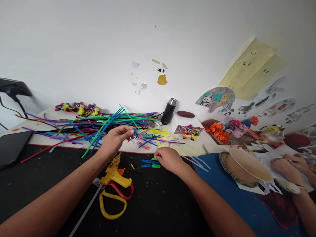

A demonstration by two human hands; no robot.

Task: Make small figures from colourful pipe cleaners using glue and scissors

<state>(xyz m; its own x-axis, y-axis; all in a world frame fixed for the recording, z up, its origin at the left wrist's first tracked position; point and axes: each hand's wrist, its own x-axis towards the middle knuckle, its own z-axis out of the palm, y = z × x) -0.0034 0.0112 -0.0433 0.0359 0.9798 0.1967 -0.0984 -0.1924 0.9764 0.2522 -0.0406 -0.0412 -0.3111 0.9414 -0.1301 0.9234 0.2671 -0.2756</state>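
My left hand (118,139) is raised over the edge of the black mat, thumb and fingers pinched on a small blue pipe cleaner piece (135,133). My right hand (170,159) rests low on the mat with curled fingers. Its fingertips are at a little row of folded pipe cleaner pieces, some blue (146,165) and some green (156,166). Whether they grip one of these is hidden. Below my left hand lies a yellow glue gun (116,176) with a glue stick in its back. Scissors (113,204) with yellow and red handles lie partly under it.
Loose pipe cleaners (98,126) heap along the wall, near a black flask (169,111). Finished pipe cleaner figures (191,131) stand right of it. Clear glue sticks (197,163) lie beside a blue mat (209,184). Farther right, another person's hands (286,168) work near a bowl (247,169).
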